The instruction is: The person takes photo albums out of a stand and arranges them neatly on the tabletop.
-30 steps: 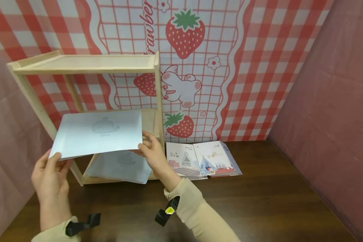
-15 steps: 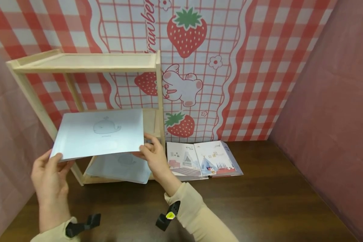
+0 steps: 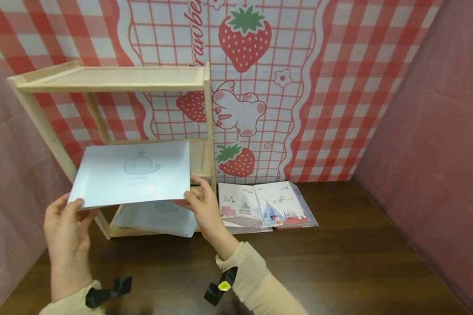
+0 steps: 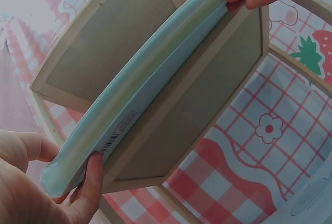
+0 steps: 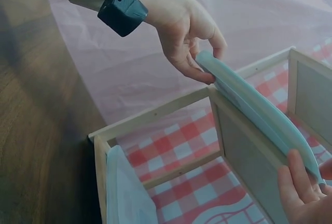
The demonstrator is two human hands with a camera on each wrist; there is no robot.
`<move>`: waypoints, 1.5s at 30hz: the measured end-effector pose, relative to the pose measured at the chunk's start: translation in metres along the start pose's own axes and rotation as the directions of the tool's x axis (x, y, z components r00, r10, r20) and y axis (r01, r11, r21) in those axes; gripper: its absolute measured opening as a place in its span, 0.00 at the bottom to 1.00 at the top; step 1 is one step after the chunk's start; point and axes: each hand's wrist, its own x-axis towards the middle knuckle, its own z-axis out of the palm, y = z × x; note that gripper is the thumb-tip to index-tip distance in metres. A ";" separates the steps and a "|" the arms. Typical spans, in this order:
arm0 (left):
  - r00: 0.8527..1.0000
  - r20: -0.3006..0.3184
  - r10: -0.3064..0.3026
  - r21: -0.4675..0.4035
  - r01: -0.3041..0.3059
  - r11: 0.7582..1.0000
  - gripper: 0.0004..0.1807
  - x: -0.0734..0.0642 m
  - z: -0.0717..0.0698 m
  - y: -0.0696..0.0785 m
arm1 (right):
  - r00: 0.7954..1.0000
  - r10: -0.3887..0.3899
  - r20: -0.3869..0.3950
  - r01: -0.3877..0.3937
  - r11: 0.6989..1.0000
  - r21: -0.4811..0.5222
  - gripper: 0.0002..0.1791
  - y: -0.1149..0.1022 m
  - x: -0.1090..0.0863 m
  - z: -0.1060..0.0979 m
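Observation:
A thin pale-blue book (image 3: 134, 179) with a whale drawing on its cover is held almost level in front of the shelf's middle board. My left hand (image 3: 67, 240) pinches its near left corner, thumb on top and fingers beneath. At the near right corner, my right hand (image 3: 206, 214) grips the edge between thumb and fingers. The left wrist view shows the book's (image 4: 140, 84) edge and a barcode on its underside. On the bottom board lies a similar whale book (image 3: 153, 218), partly covered by the held one.
The wooden shelf (image 3: 114, 78) stands on the dark brown table (image 3: 339, 262), against a checked strawberry cloth (image 3: 244, 39). To the shelf's right, an open picture book (image 3: 240, 210) lies on the table. Pink cloth (image 3: 410, 144) hangs at the right side.
The held book has come slightly lower relative to the shelf, both hands keeping their grip. The head view has shifted a little. The shelf and the other books stay in place.

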 end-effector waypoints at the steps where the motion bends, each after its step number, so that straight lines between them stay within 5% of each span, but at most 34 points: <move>1: 0.999 0.030 0.016 0.021 -0.016 1.000 0.20 0.016 -0.016 -0.008 | 1.000 0.000 0.001 0.000 1.000 0.002 0.21 0.000 0.000 0.000; 4: 0.992 0.119 0.051 0.045 -0.057 0.997 0.22 0.062 -0.063 -0.029 | 1.000 0.000 0.004 0.000 1.000 -0.007 0.20 -0.001 -0.001 0.000; 7: 0.990 0.126 0.064 0.073 -0.074 0.995 0.23 0.070 -0.070 -0.034 | 1.000 0.019 -0.004 -0.019 0.999 -0.026 0.20 -0.002 -0.002 -0.001; 13: 1.000 0.005 -0.030 0.134 0.029 0.991 0.20 -0.011 0.010 0.005 | 0.997 0.077 -0.025 -0.078 0.997 -0.031 0.22 -0.001 -0.005 -0.002; 17: 0.997 0.029 -0.075 0.128 0.071 0.989 0.19 -0.025 0.021 0.012 | 0.997 0.079 -0.021 -0.078 0.997 0.023 0.23 0.001 -0.007 -0.002; 23: 0.982 0.188 -0.017 0.191 -0.020 0.981 0.20 0.037 -0.043 -0.019 | 0.998 0.053 -0.029 -0.051 0.998 0.044 0.17 0.004 -0.007 -0.001; 27: 0.977 0.214 -0.018 0.147 -0.014 0.989 0.22 0.076 -0.080 -0.039 | 0.998 0.050 -0.040 -0.048 0.998 0.047 0.15 0.005 -0.007 -0.001; 33: 0.973 0.229 0.001 0.200 -0.048 0.979 0.24 0.105 -0.107 -0.055 | 0.996 0.065 -0.061 -0.063 0.998 0.032 0.14 0.004 -0.008 0.000; 36: 0.978 0.210 -0.015 0.236 -0.036 0.971 0.24 0.088 -0.089 -0.047 | 0.995 0.069 -0.074 -0.067 0.997 0.032 0.14 0.004 -0.008 0.001; 39: 0.993 0.108 -0.056 0.251 0.027 0.968 0.24 0.027 -0.031 -0.018 | 0.994 0.072 -0.082 -0.069 0.997 0.041 0.14 0.005 -0.009 0.001; 41: 0.996 0.061 -0.066 0.277 0.047 0.960 0.24 0.000 -0.004 -0.005 | 0.993 0.076 -0.086 -0.072 0.996 0.046 0.14 0.007 -0.009 0.001; 43: 0.996 0.070 -0.052 0.252 0.032 0.967 0.23 -0.015 0.009 0.001 | 0.993 0.080 -0.088 -0.077 0.996 0.045 0.14 0.008 -0.009 0.001; 45: 0.993 0.116 -0.028 0.242 -0.001 0.970 0.23 0.001 -0.008 -0.008 | 0.993 0.079 -0.087 -0.075 0.996 0.044 0.14 0.008 -0.009 0.001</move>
